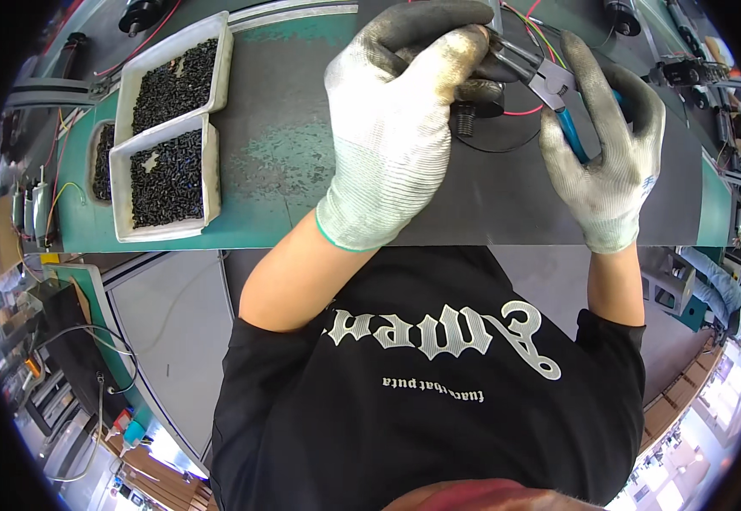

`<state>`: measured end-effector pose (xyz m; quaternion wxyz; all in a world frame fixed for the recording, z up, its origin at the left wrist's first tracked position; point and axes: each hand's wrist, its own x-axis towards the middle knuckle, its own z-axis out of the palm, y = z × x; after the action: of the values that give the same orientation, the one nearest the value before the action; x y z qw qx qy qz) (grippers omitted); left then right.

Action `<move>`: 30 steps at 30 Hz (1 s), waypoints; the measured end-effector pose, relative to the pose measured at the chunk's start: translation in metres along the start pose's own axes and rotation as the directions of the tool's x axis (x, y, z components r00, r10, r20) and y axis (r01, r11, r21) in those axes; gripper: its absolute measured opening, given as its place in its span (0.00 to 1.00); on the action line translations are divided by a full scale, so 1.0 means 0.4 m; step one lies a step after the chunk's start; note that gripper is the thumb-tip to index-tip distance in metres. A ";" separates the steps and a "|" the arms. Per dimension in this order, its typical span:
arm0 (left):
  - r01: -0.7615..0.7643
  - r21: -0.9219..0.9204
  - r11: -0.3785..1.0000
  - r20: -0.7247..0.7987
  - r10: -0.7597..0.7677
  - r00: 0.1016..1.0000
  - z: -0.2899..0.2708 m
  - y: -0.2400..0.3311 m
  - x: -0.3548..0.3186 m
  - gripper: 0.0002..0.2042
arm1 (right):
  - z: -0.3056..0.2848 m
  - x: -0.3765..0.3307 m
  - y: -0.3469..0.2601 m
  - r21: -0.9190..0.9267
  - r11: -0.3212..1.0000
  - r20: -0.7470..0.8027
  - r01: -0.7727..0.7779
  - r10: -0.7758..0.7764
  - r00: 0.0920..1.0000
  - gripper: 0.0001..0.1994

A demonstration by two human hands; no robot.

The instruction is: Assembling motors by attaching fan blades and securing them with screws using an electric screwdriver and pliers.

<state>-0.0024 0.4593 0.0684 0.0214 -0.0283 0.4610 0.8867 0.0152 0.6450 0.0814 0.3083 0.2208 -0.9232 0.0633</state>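
Note:
Both my hands wear white knit gloves with dark, worn fingertips. My right hand (605,157) grips a pair of pliers (551,83) with blue handles, and their jaws point up and left. At the jaw tips, the thumb and fingers of my left hand (400,111) are pinched together; what they hold is hidden. Just beneath those fingers is a dark round part (488,108) with a ribbed black piece (465,121) on it, partly covered by my hand. Red, yellow and green wires (549,43) run behind the pliers.
Two white bins (213,119) full of small black pieces stand on the left, beside a smaller container (98,183) of similar pieces. A dark mat (507,204) covers part of the green bench. Dark cylindrical devices (142,15) stand along the far edge.

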 end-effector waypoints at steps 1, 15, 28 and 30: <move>-0.016 0.044 0.999 -0.013 0.016 1.000 0.001 0.002 -0.002 0.10 | 0.003 0.001 -0.001 0.003 1.000 -0.002 0.000 0.000 1.000 0.27; -0.088 0.107 0.990 -0.048 0.094 0.994 -0.018 -0.002 -0.006 0.09 | 0.019 0.014 -0.027 0.097 0.995 -0.041 -0.016 0.020 0.999 0.27; -0.457 0.857 -0.238 0.508 0.245 0.826 -0.095 -0.085 0.374 0.24 | 0.207 0.128 0.201 0.693 0.507 0.348 -0.512 0.387 0.854 0.14; -0.344 0.932 0.112 0.341 0.048 0.939 -0.084 -0.115 0.477 0.32 | 0.323 0.127 0.316 0.604 -0.237 0.772 -0.761 0.413 0.484 0.09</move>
<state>-0.1887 0.4603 -0.0017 -0.0312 0.1551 0.9200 0.3585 -0.1474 0.7068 0.0104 -0.1121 -0.1187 -0.6674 0.7266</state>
